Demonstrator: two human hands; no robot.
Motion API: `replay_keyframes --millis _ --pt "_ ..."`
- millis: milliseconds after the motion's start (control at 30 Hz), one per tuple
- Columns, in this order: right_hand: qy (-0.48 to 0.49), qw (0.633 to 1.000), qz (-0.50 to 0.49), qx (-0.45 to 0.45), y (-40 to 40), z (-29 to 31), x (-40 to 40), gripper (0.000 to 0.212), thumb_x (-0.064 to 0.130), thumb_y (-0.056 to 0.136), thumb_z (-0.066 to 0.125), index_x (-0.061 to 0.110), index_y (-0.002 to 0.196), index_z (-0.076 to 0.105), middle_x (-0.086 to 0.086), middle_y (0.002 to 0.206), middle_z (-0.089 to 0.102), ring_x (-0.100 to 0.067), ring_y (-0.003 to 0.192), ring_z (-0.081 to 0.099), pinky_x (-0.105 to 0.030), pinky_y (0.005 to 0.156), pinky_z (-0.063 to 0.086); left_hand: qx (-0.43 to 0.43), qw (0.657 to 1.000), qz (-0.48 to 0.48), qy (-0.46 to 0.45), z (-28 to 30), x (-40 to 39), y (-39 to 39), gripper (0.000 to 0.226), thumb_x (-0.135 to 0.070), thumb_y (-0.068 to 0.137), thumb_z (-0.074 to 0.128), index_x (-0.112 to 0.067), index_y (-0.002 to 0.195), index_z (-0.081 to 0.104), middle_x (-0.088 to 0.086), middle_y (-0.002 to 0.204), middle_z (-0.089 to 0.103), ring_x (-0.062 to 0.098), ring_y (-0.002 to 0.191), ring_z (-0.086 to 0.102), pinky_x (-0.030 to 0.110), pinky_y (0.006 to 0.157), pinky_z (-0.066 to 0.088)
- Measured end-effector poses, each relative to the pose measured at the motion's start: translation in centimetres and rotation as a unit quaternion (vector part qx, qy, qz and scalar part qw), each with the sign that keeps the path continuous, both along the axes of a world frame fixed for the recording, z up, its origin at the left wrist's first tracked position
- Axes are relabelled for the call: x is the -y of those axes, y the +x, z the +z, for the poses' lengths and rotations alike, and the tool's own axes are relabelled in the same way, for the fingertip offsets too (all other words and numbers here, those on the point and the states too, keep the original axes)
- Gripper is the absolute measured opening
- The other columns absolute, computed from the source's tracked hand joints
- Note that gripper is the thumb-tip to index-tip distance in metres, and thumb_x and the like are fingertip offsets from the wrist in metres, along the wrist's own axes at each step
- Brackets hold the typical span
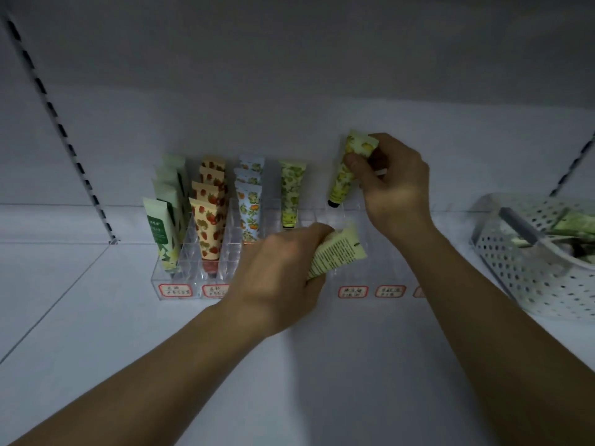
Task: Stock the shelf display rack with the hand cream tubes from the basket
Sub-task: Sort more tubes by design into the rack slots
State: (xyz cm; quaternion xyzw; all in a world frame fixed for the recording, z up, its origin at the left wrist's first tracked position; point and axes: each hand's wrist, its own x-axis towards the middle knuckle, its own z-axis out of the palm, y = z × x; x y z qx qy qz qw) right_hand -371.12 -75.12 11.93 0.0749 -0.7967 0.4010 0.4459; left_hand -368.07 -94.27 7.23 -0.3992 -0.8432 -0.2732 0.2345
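Up at the far end of the clear display rack (322, 220), our right hand (396, 185) pinches a lemon-print tube (349, 169) between thumb and fingers, cap down, its dark cap just above the rack's fifth lane. Nearer us, our left hand (280, 272) grips a second tube (338, 252) with its printed back side up, held over the rack's front, above the row of red-bordered labels (352, 291). To the left of both hands, the rack holds lanes of upright tubes: green leaf tubes (162, 226) in the leftmost lane, strawberry tubes (209, 220) next, then orange-fruit tubes (249, 204), then one green-fruit tube (291, 194). Right of the rack, well apart, sits the white perforated basket (521, 262) with more tubes lying inside. Everything rests on a white shelf (289, 365).
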Motion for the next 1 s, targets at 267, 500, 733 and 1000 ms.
replay_keyframes --millis 267,500,733,1000 --pt "0.019 1.000 -0.003 0.021 0.1 -0.1 -0.7 0.006 0.023 0.092 0.069 0.018 0.095 0.070 0.020 0.077 0.063 0.002 0.069 0.060 -0.021 0.066 0.051 -0.052 0.998 0.002 -0.044 -1.0 -0.2 -0.2 0.054 -0.018 0.073 0.070 -0.026 0.125 0.058 -0.007 0.114 0.065 0.022 0.090 0.067 0.027 0.059 0.048" --pt "0.055 0.996 -0.006 0.063 -0.5 -0.9 -0.2 0.016 0.024 0.086 0.077 0.013 0.081 0.067 0.014 0.065 0.057 -0.004 0.063 0.055 -0.016 0.058 0.043 -0.085 0.992 -0.013 -0.088 -1.3 -0.5 -0.2 0.057 -0.014 0.065 0.076 -0.020 0.120 0.062 -0.003 0.105 0.071 0.027 0.081 0.066 0.035 0.051 0.054" --pt "-0.006 0.989 -0.046 0.140 -0.5 -1.2 0.6 0.039 0.024 0.073 0.088 0.022 0.061 0.052 0.011 0.058 0.053 0.010 0.049 0.051 -0.006 0.050 0.038 -0.004 0.999 -0.030 0.011 -1.1 -0.1 -0.2 0.051 -0.015 0.077 0.067 -0.024 0.127 0.058 -0.004 0.107 0.067 0.019 0.090 0.064 0.032 0.063 0.052" --pt "-0.072 0.996 -0.047 0.011 1.8 -1.3 3.0 0.025 0.026 0.085 0.076 0.020 0.094 0.054 -0.001 0.079 0.059 -0.009 0.067 0.055 -0.014 0.062 0.042 0.156 0.971 -0.012 0.180 -0.1 1.0 1.0 0.041 -0.003 0.074 0.059 -0.039 0.092 0.057 -0.019 0.078 0.061 -0.004 0.071 0.058 0.006 0.056 0.039"
